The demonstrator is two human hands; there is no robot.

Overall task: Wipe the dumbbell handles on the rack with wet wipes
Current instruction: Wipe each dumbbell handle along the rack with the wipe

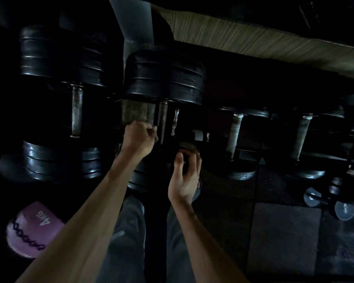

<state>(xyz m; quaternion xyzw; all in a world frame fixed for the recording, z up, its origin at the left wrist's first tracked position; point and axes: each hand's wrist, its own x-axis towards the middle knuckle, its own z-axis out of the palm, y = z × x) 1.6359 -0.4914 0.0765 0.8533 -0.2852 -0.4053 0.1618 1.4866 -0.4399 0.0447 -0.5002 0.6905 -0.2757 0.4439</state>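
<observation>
Heavy black dumbbells lie on a dark rack. The middle dumbbell (164,78) has a dull metal handle (163,119) running towards me. My left hand (139,137) is balled in a fist right beside that handle's near end, and a small pale fold of wet wipe (156,138) shows at its fingertips against the bar. My right hand (184,176) hovers lower and to the right with fingers curled towards the thumb. In the dark I cannot make out anything inside it. A larger dumbbell (59,58) with a worn handle (77,111) lies to the left.
Two more dumbbell handles (234,135) (301,137) lie on the rack to the right. A grey upright post (134,19) rises behind the middle dumbbell. A pink 4 kg weight (33,227) sits on the floor at lower left, small dumbbells (343,207) at lower right. My legs are below.
</observation>
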